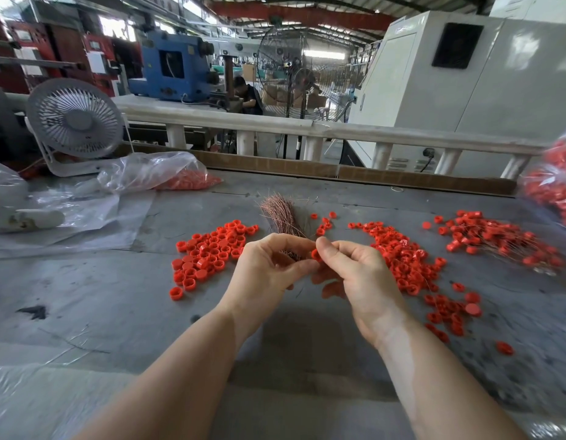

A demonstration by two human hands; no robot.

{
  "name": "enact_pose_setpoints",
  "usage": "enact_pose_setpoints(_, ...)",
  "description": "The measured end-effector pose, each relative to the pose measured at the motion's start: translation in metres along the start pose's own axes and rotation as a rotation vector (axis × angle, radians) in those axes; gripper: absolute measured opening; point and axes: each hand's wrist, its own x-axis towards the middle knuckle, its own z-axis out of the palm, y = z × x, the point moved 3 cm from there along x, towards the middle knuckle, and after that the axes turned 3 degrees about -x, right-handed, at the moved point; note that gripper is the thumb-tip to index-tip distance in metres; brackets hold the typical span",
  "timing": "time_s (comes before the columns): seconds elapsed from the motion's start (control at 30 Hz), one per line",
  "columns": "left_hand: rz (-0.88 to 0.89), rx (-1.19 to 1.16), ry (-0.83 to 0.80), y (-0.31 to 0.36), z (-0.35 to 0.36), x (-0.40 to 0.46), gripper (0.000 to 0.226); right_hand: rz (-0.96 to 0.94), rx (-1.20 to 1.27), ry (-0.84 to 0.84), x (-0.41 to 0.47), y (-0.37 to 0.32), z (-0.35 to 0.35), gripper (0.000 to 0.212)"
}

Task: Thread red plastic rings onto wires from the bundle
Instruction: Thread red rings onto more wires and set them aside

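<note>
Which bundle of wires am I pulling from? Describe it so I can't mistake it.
Start at the grey worktable, between the two nearest heaps of small red plastic rings, left heap and right heap. Just beyond the left hand lies the bundle of thin copper-pink wires, its far end fanned out. It is the only brush-like, non-red thing among the rings.

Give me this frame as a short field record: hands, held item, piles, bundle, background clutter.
left hand: fingers curled, at the near end of the wire bundle
right hand: pinches a red ring between thumb and finger
wire bundle: copper-coloured, lies on the grey table, fanned at the far end
left pile: loose red rings
middle pile: rings beside the right hand
right pile: rings with thin wires among them
bags: clear bag of rings far left; another at right edge
fan: small, white, far left
</note>
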Motion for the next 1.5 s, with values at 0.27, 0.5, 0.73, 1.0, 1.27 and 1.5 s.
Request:
enact_pose_setpoints(0.27,0.03,0.028,-0.044,0.0023,0.0029,-0.0016,0.016,-0.03,-0.008,-0.018,-0.001,-0.0004,0.0007,0.033)
enact_pose_setpoints(0.5,-0.002,-0.03,-0.04,-0.0008,0.0052,-0.0017,0.038,-0.06,-0.058,0.068,0.0005,-0.0001,-0.0028,0.041)
enact_pose_setpoints(0.73,-0.042,-0.078,-0.097,-0.0014,0.0039,-0.0014,0.017,-0.107,-0.079,0.1,0.0018,0.0001,-0.0052,0.042)
enact_pose_setpoints(1.0,-0.063,-0.059,-0.107,-0.0042,0.0047,-0.0009,0.012,-0.158,-0.105,0.133,0.0015,-0.0004,-0.0071,0.041)
enact_pose_setpoints(1.27,0.013,-0.075,-0.052,-0.0019,0.0039,-0.0001,0.02,-0.06,0.033,-0.007,0.0002,-0.0003,0.0002,0.033)
enact_pose_setpoints(1.5,0.051,-0.041,0.02,-0.0004,0.0007,0.0006,0.016,-0.079,0.074,-0.084,-0.0009,0.0005,0.0013,0.043)
